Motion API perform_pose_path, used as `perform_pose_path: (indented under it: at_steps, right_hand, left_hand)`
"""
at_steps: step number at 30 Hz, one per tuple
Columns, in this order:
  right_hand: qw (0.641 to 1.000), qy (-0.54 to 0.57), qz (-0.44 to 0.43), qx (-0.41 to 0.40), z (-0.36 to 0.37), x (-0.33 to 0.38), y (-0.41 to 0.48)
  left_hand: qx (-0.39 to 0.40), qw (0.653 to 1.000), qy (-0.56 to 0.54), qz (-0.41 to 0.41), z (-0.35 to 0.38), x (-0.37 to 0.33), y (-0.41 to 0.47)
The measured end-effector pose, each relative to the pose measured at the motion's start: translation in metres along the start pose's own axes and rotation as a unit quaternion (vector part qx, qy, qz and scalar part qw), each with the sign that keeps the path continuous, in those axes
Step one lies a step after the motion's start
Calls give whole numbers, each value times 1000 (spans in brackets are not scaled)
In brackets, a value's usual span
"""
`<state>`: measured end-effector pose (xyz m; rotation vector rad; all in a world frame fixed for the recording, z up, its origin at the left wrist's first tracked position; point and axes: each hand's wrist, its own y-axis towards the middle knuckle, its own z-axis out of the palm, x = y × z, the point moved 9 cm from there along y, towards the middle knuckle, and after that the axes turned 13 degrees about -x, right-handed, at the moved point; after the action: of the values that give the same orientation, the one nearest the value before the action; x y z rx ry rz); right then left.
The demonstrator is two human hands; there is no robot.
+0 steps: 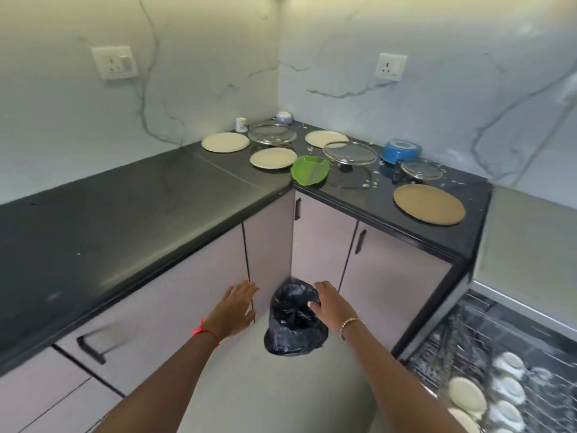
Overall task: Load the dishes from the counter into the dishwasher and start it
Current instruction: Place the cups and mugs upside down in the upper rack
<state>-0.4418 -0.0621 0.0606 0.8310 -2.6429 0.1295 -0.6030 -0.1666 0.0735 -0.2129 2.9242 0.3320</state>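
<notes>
Dishes lie on the black corner counter (131,214): three cream plates (225,141), a brown plate (429,204), glass lids (349,153), a green plastic dish (310,169), a blue pot (400,150), a small bowl (284,117) and a mug (241,124). The dishwasher rack (487,364) stands pulled out at the lower right with several white plates and bowls in it. My left hand (235,307) is open, fingers spread by the cabinet door edge. My right hand (331,304) rests on a black bin bag (293,320) on the floor; its grip is hidden.
Food crumbs are scattered on the counter around the lids. Grey cabinet doors with dark handles (360,241) run under both counter runs. Wall sockets (114,63) sit on the marble backsplash. Pale floor lies between my arms.
</notes>
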Motion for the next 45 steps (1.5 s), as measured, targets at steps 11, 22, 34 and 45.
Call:
perform_pose_path:
  at_steps: [11, 22, 34, 45]
  right_hand:
    - [996, 22, -78, -25, -15, 72, 138]
    - [992, 52, -115, -24, -45, 80, 318]
    - [985, 75, -135, -77, -74, 98, 500]
    - [981, 115, -133, -79, -65, 159, 704]
  left_hand:
    - [-73, 997, -25, -26, -20, 95, 102]
    - [-117, 986, -52, -107, -15, 188, 252]
    - [-56, 979, -37, -193, 5, 289, 391]
    - [-63, 964, -52, -252, -2, 439, 517]
